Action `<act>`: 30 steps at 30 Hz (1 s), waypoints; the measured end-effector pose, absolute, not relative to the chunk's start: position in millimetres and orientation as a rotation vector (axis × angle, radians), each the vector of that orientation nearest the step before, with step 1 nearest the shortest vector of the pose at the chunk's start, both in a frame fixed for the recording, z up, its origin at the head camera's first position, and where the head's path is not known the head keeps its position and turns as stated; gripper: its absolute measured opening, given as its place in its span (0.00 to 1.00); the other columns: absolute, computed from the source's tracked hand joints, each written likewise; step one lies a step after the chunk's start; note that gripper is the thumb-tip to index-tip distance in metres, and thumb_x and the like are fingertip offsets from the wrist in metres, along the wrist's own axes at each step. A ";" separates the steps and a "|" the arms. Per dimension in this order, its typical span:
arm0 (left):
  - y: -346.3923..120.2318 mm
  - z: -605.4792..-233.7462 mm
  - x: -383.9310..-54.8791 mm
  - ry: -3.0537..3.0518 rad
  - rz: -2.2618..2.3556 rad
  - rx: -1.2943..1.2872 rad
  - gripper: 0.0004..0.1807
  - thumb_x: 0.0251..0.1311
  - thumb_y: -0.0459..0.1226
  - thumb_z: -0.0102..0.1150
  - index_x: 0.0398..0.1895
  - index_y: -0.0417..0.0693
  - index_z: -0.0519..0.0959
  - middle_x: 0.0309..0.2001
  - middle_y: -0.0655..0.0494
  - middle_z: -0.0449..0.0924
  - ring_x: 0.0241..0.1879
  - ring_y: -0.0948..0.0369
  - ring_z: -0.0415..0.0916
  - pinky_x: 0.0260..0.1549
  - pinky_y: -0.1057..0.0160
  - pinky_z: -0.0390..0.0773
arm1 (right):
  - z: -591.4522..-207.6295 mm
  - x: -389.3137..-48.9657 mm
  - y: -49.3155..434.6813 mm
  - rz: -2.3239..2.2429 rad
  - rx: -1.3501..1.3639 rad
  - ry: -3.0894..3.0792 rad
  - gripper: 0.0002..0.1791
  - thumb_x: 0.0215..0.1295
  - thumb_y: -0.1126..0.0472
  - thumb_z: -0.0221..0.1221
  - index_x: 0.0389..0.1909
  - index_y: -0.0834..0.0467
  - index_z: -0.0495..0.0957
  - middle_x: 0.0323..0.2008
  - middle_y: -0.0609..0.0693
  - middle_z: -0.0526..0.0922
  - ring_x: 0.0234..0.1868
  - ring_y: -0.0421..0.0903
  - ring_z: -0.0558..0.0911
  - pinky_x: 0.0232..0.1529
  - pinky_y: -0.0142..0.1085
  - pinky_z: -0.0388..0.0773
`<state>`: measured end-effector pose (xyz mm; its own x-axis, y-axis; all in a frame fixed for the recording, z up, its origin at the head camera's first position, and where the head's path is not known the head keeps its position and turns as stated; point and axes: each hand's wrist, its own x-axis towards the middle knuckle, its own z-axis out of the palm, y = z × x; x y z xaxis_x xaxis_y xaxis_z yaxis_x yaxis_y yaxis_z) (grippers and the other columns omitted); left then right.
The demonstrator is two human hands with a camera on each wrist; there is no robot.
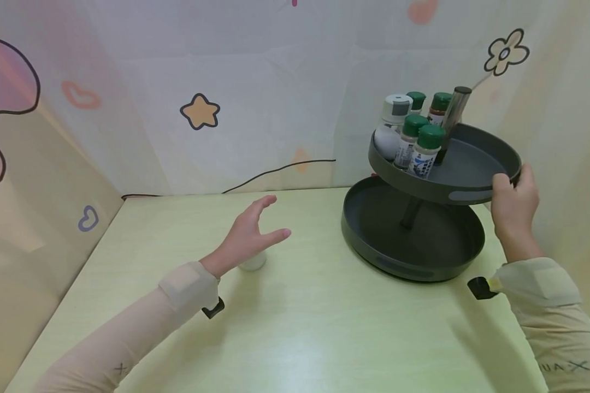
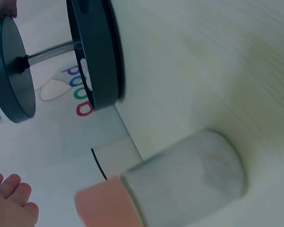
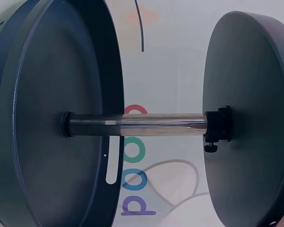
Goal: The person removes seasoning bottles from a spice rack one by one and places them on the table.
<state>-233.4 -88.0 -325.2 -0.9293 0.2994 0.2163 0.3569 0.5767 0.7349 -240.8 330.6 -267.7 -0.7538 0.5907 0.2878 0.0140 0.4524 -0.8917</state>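
Observation:
My right hand (image 1: 516, 204) grips the near right rim of a dark grey two-tier tray stand's upper tray (image 1: 482, 158), thumb over the edge. That tray holds several green-capped spice bottles (image 1: 425, 153), a white-capped bottle (image 1: 395, 109) and a round white item (image 1: 387, 143) on its left side. Below sits the wider lower tray (image 1: 388, 240). My left hand (image 1: 243, 240) hovers left of the stand, thumb and fingers spread, holding nothing. Under it stands a whitish container (image 2: 189, 179) with an orange-pink lid (image 2: 106, 203); in the head view the hand mostly hides it.
A metal post (image 3: 137, 125) with a small black screw knob (image 3: 210, 147) joins the two trays; its top rises above the upper one. The pale table (image 1: 314, 327) meets a printed curtain (image 1: 275, 109) behind the stand.

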 end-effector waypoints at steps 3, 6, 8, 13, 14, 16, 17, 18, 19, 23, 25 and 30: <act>-77.6 -321.9 -232.2 -2.735 -1.257 -0.574 0.38 0.48 0.56 0.56 0.63 0.61 0.57 0.62 0.66 0.61 0.61 0.64 0.59 0.57 0.44 0.50 | -268.8 -241.2 330.2 1.302 -0.499 -2.124 0.06 0.57 0.57 0.38 0.24 0.42 0.59 0.25 0.39 0.61 0.29 0.34 0.60 0.31 0.31 0.54; -66.3 -318.0 -232.5 -2.708 -1.316 -0.615 0.36 0.49 0.56 0.56 0.63 0.63 0.58 0.60 0.68 0.63 0.60 0.67 0.60 0.57 0.47 0.51 | -270.1 -242.0 330.3 1.303 -0.500 -2.120 0.07 0.57 0.58 0.37 0.24 0.42 0.59 0.25 0.39 0.61 0.28 0.34 0.60 0.30 0.31 0.54; -58.8 -315.1 -234.0 -2.675 -1.376 -0.676 0.36 0.50 0.55 0.56 0.63 0.60 0.58 0.60 0.66 0.64 0.59 0.66 0.60 0.58 0.53 0.56 | -270.5 -242.8 330.4 1.305 -0.502 -2.114 0.07 0.56 0.58 0.37 0.24 0.42 0.59 0.25 0.39 0.61 0.29 0.34 0.60 0.30 0.31 0.54; -41.0 -307.8 -239.6 -2.619 -1.462 -0.774 0.34 0.52 0.52 0.55 0.62 0.54 0.59 0.60 0.61 0.64 0.59 0.65 0.60 0.57 0.59 0.62 | -270.6 -244.5 330.8 1.309 -0.502 -2.099 0.07 0.56 0.58 0.37 0.23 0.42 0.59 0.25 0.39 0.61 0.29 0.34 0.60 0.30 0.30 0.54; -37.5 -306.0 -240.7 -2.613 -1.468 -0.776 0.34 0.52 0.51 0.55 0.62 0.54 0.59 0.59 0.62 0.64 0.59 0.66 0.60 0.57 0.59 0.63 | -270.6 -244.8 330.9 1.311 -0.501 -2.095 0.07 0.56 0.58 0.37 0.23 0.42 0.59 0.25 0.39 0.61 0.29 0.33 0.60 0.31 0.30 0.54; -30.0 -302.3 -243.3 -2.596 -1.474 -0.783 0.33 0.53 0.50 0.55 0.62 0.54 0.60 0.59 0.62 0.64 0.58 0.66 0.61 0.57 0.58 0.63 | -270.6 -245.2 331.0 1.311 -0.499 -2.088 0.08 0.56 0.58 0.37 0.23 0.42 0.59 0.25 0.39 0.61 0.29 0.33 0.60 0.30 0.30 0.54; -26.0 -300.2 -244.6 -2.587 -1.478 -0.783 0.33 0.53 0.50 0.55 0.62 0.54 0.60 0.59 0.63 0.65 0.58 0.66 0.61 0.57 0.58 0.63 | -270.7 -245.3 331.1 1.312 -0.497 -2.084 0.08 0.57 0.58 0.37 0.23 0.42 0.60 0.25 0.39 0.61 0.29 0.33 0.60 0.30 0.30 0.54; -22.0 -298.4 -246.2 -2.575 -1.479 -0.788 0.32 0.53 0.50 0.55 0.62 0.53 0.60 0.59 0.62 0.65 0.58 0.66 0.61 0.57 0.59 0.63 | -270.7 -245.4 331.2 1.314 -0.496 -2.081 0.08 0.57 0.58 0.37 0.23 0.42 0.60 0.25 0.39 0.61 0.29 0.33 0.60 0.30 0.30 0.54; -17.9 -296.2 -247.6 -2.566 -1.483 -0.793 0.33 0.53 0.49 0.55 0.62 0.53 0.60 0.59 0.62 0.65 0.58 0.66 0.61 0.58 0.59 0.63 | -270.8 -245.5 331.2 1.317 -0.497 -2.077 0.08 0.56 0.59 0.37 0.23 0.42 0.60 0.24 0.39 0.61 0.29 0.34 0.60 0.30 0.30 0.54; -1.1 -288.8 -252.8 -2.544 -1.479 -0.811 0.33 0.53 0.49 0.56 0.62 0.50 0.60 0.60 0.59 0.65 0.59 0.66 0.61 0.58 0.62 0.63 | -270.8 -245.5 331.3 1.326 -0.499 -2.074 0.08 0.57 0.58 0.37 0.23 0.43 0.59 0.24 0.40 0.60 0.28 0.34 0.60 0.29 0.30 0.53; 7.1 -284.9 -254.7 -2.540 -1.466 -0.820 0.33 0.53 0.48 0.56 0.62 0.49 0.60 0.60 0.58 0.65 0.59 0.65 0.61 0.58 0.62 0.62 | -270.7 -245.5 331.0 1.326 -0.502 -2.075 0.07 0.57 0.58 0.37 0.23 0.43 0.59 0.24 0.40 0.60 0.28 0.34 0.60 0.29 0.30 0.53; 26.9 -276.6 -260.6 -2.539 -1.417 -0.836 0.33 0.54 0.48 0.56 0.62 0.48 0.60 0.61 0.58 0.64 0.60 0.64 0.61 0.58 0.64 0.62 | -269.9 -245.7 330.3 1.321 -0.508 -2.077 0.08 0.57 0.58 0.37 0.23 0.42 0.59 0.24 0.40 0.60 0.28 0.34 0.59 0.30 0.30 0.53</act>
